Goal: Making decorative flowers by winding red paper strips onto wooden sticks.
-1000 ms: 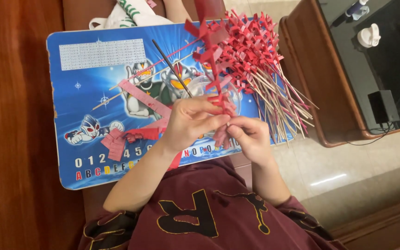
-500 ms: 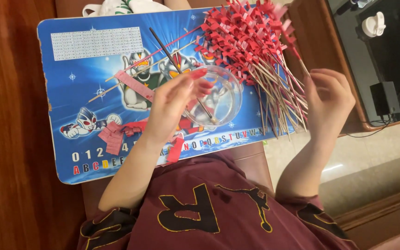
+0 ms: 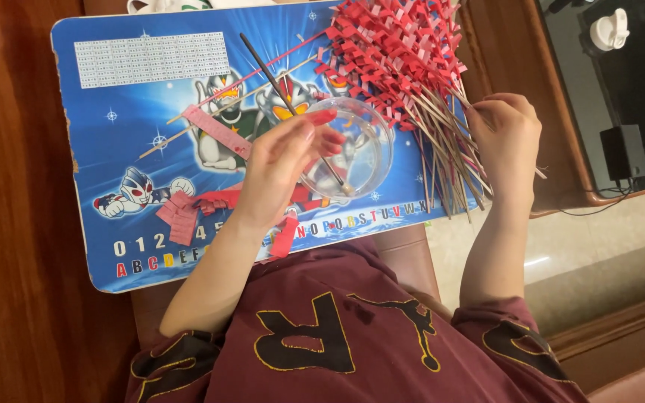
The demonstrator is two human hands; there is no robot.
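Nearby, clear bowl (image 3: 352, 149), brush (image 3: 285, 93), red strips (image 3: 181, 216), blue board (image 3: 113, 149).

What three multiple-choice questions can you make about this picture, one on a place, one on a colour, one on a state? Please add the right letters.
1. Where is the clear bowl?
A. on the blue lap board
B. on the wooden floor
C. on the dark table

2. What colour are the folded paper pieces on the stick bundle?
A. green
B. red
C. yellow

3. What is the right hand doing?
A. resting flat and empty on the board
B. holding scissors
C. touching the thin sticks

Answers: 1 A, the bowl sits on the board's printed surface, under the left hand. 2 B, all the folded pieces are red. 3 C, its fingers lie on the stick ends.
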